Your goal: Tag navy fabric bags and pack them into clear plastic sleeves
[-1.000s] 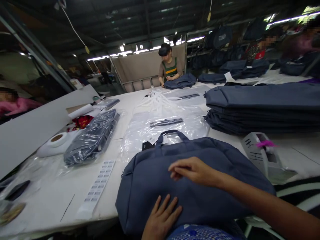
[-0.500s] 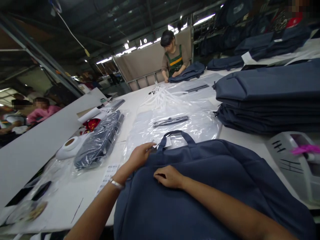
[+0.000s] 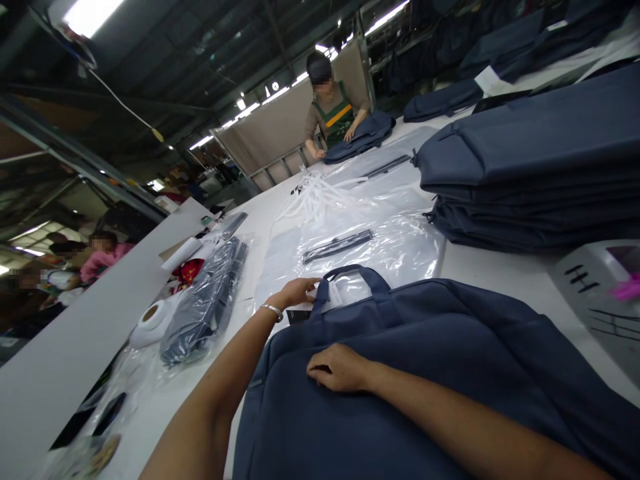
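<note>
A dark blue fabric bag (image 3: pixel 425 333) lies flat in front of me, its carry handle (image 3: pixel 376 283) pointing away. Beside the left leg of that handle, my left hand (image 3: pixel 299 292) has its fingers closed at a white hang tag (image 3: pixel 333 297). Below these fingers a black tag (image 3: pixel 299 316) shows against the top edge of the bag. My right hand (image 3: pixel 340 368) rests on the bag's front panel with fingers curled and thumb bent in. Whatever it may hold is hidden.
Clear plastic bags (image 3: pixel 285 260) lie beyond the handle, with white strips (image 3: pixel 315 200) on them. A wrapped bag (image 3: pixel 205 307) and a white roll (image 3: pixel 153 317) are at left. Stacked blue bags (image 3: pixel 530 147) and a marked plastic bin (image 3: pixel 585 287) stand right. A co-worker (image 3: pixel 333 110) handles another bag.
My left hand has moved forward and slightly right, from the bag's top edge to the handle. The right hand stays on the panel. The view has tilted a little.
</note>
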{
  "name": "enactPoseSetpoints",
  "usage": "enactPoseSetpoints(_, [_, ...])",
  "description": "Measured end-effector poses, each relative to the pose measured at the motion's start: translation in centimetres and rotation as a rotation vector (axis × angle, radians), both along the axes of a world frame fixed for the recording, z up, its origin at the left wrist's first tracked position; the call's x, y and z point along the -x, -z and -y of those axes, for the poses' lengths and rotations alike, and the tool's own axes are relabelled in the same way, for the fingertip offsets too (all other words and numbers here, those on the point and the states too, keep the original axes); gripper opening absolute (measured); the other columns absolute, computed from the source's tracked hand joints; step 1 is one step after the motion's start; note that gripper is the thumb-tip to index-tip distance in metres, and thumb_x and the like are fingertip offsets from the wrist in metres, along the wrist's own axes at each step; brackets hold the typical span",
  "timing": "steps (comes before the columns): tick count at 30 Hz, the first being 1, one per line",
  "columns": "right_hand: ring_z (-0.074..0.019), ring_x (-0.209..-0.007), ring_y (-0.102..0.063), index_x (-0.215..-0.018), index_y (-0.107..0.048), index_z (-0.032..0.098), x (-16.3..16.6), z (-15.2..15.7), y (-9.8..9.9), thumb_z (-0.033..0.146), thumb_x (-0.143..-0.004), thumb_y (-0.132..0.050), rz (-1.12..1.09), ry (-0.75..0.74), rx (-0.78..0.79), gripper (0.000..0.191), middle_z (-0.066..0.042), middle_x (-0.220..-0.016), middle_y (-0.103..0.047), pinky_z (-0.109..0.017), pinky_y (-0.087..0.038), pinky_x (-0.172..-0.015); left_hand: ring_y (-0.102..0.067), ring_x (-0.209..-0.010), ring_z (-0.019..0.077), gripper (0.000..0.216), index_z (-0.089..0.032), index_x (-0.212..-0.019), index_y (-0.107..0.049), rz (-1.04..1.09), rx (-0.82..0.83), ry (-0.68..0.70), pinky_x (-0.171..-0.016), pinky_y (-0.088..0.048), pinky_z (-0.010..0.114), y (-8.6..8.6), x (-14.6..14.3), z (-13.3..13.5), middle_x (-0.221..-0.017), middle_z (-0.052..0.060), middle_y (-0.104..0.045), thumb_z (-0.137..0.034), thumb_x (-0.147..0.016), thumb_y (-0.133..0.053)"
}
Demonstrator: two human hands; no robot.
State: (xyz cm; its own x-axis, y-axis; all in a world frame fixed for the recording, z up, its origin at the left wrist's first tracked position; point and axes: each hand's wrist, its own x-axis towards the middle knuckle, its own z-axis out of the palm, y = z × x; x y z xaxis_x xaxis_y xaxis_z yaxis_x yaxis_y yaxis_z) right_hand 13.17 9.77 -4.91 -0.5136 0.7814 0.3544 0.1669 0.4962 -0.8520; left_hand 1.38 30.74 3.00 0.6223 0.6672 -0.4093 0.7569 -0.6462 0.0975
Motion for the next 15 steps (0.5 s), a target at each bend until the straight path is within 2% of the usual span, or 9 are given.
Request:
enactPoseSetpoints(3, [-0.0133,-0.067,-0.067,-0.089,-0.073,0.019,-0.1,0.1,-0.2,0.026,-0.091,-0.054,-0.072,-0.021,0.117,0.020,-0.001,-0.078,-0.073,-0.021,-0.047,-0.067,-0.066,-0.094,0.0235,0.052,-0.025,-0.125,-0.065,0.017,-0.082,-0.073,-0.075,-0.044,0.027,-1.2,1.2,0.4,-0.106,0.006,-0.073,-0.034,-0.074,-0.073])
enactPoseSetpoints(6, [-0.0107,-0.053,-0.061,-0.091,-0.072,0.018,0.2,0.1,-0.4,0.035,-0.092,-0.053,-0.223,0.000,0.320,0.025,-0.001,-0.074,-0.071,-0.020,-0.047,-0.054,-0.065,-0.080,0.0226,0.031,-0.022,-0.096,-0.074,0.034,-0.124,-0.143,-0.065,-0.041,0.027,-3.4,3.0,1.2,-0.087,0.006,-0.073,-0.045,-0.076,-0.069])
enactPoseSetpoints(9, [-0.0110,-0.051,-0.060,-0.102,-0.069,0.016,0.4,-0.5,-0.5,0.043,-0.091,-0.055,-0.458,0.126,0.472,0.032,-0.004,-0.080,-0.070,-0.022,-0.049,-0.049,-0.061,-0.066,0.0196,0.035,-0.020,-0.085,-0.073,0.071,-0.126,-0.211,-0.059,-0.038,0.027,-5.8,4.3,3.0,-0.072,0.004,-0.069,-0.052,-0.082,-0.059])
enactPoseSetpoints(12, [-0.0120,-0.063,-0.065,-0.128,-0.057,0.020,-0.2,-1.6,-0.5,0.041,-0.088,-0.059,-0.651,0.373,0.444,0.045,-0.009,-0.112,-0.069,-0.027,-0.056,-0.059,-0.060,-0.060,0.0178,0.044,-0.020,-0.088,-0.072,0.124,-0.082,-0.253,-0.054,-0.037,0.026,-7.7,4.5,5.8,-0.069,0.002,-0.069,-0.058,-0.085,-0.051])
enactPoseSetpoints(15, [-0.0182,-0.093,-0.068,-0.145,-0.041,0.025,-1.5,-2.9,-0.5,0.037,-0.084,-0.065,-0.647,0.597,0.248,0.067,-0.013,-0.142,-0.051,-0.032,-0.059,-0.073,-0.061,-0.058,0.0168,0.046,-0.021,-0.090,-0.071,0.167,0.021,-0.275,-0.052,-0.037,0.025,-8.4,3.9,9.2,-0.071,0.001,-0.070,-0.061,-0.087,-0.049])
